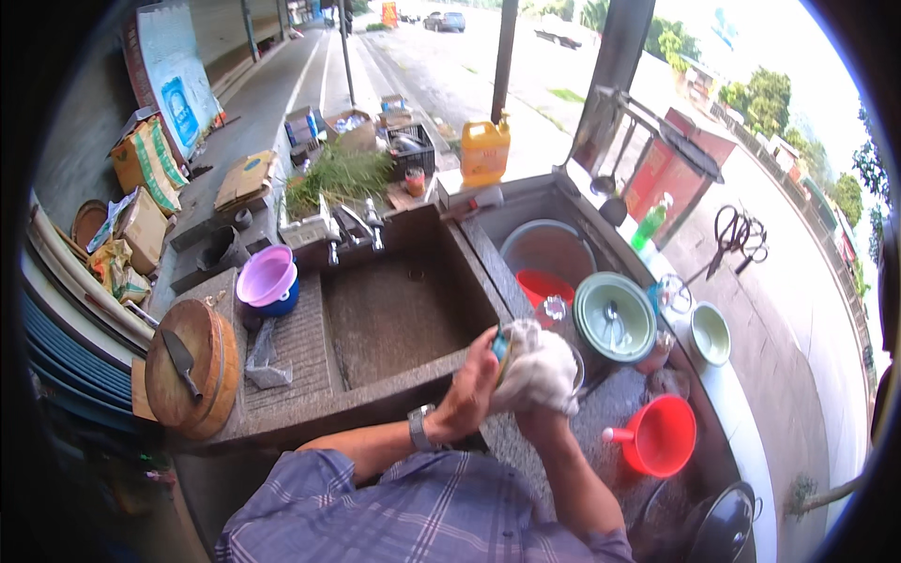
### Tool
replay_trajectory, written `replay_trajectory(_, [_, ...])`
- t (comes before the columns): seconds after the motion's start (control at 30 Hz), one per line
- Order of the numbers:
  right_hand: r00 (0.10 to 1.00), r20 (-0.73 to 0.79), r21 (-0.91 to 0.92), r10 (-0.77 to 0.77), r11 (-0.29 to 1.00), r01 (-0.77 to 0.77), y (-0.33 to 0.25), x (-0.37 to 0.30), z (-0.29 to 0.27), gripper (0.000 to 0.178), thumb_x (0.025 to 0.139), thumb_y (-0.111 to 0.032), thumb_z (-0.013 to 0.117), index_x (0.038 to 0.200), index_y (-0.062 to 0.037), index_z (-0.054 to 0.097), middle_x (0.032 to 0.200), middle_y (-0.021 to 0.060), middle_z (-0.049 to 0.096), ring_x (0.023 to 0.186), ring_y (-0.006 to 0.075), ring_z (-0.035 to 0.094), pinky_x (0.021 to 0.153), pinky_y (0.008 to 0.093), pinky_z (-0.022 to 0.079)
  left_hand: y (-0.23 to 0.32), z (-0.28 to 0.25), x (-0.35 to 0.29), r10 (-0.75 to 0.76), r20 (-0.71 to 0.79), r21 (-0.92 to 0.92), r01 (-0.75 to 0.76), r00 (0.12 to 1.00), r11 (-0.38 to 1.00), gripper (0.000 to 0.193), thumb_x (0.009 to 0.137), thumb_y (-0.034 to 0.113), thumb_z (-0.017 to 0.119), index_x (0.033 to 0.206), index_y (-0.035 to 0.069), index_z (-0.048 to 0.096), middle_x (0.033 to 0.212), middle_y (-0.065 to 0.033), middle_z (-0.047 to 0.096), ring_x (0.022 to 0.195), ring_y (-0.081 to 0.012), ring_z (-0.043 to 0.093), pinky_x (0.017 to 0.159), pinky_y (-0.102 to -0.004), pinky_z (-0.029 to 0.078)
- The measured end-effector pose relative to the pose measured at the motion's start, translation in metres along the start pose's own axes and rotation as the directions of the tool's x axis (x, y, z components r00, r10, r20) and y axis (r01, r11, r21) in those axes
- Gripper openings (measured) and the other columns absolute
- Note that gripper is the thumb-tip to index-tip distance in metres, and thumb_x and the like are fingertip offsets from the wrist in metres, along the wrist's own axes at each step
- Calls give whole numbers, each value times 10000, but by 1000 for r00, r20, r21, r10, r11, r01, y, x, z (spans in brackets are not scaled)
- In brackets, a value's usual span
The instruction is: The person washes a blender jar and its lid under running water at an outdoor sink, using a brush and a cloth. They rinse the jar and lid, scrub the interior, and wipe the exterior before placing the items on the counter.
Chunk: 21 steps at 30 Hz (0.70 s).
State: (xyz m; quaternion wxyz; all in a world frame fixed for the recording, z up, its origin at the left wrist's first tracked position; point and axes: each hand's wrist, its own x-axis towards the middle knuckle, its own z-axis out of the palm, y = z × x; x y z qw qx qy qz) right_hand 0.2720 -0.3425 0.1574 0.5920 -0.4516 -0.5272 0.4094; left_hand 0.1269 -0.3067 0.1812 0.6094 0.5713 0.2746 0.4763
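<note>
Over the divider between the sink and the stone counter, both my hands are raised close together. My left hand [472, 389], with a watch on its wrist, is closed round a small blue-green thing [499, 347]; its kind is hidden by the fingers and the cloth. My right hand [544, 424] holds a bunched white cloth [535, 368] against that thing, its fingers mostly covered by the cloth. Just beyond the cloth are a glass [552, 310] and a stack of pale green bowls [587, 324] with spoons in the top one.
The stone sink [404, 310] lies left of my hands. A round chopping board [160, 403] bears a cleaver [178, 361]. Purple and blue basins [269, 279] stand by the taps [357, 228]. A red dipper [662, 436] and dark pan lid [723, 525] are at right.
</note>
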Motion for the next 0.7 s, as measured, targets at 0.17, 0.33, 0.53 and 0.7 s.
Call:
replay_trajectory(0.17, [948, -194, 719, 251, 694, -37, -40, 10, -15, 495, 999, -419, 516, 1317, -45, 448, 1203, 97, 589, 1084, 227, 614, 946, 390, 521, 25, -30, 22, -402, 124, -673, 374, 907, 637, 758, 994, 657, 246, 1298, 22, 525, 1163, -224, 646, 1045, -330, 651, 967, -434, 502])
replay_trajectory(0.33, [982, -171, 25, -85, 996, 91, -1, -8, -52, 222, 990, -264, 563, 1056, -55, 589, 1037, 58, 615, 899, 199, 618, 821, 368, 526, 38, -35, 15, -415, 186, -709, 415, 890, 571, 785, 987, 671, 230, 1291, 16, 536, 1171, -231, 642, 1049, -323, 654, 941, -435, 519])
replay_trajectory(0.53, [1000, -20, -70, -21, 997, 20, -23, 15, 15, 379, 867, -165, 696, 1202, -28, 581, 1057, 84, 602, 926, 217, 582, 828, 362, 484, 22, -5, -2, -376, 67, -487, 360, 924, 796, 606, 1047, 494, 311, 1300, -9, 535, 1231, -142, 629, 1123, -237, 610, 1020, -346, 447])
replay_trajectory(0.7, [963, -73, 630, 259, 761, -156, -4, -1, 26, 655, 885, -375, 721, 1391, -63, 448, 1258, 129, 544, 1114, 276, 563, 982, 375, 457, 22, -12, -11, 68, 58, 289, -82, 996, 954, 668, 995, 524, 465, 1416, 6, 445, 1317, -198, 559, 1219, -267, 541, 1104, -378, 361])
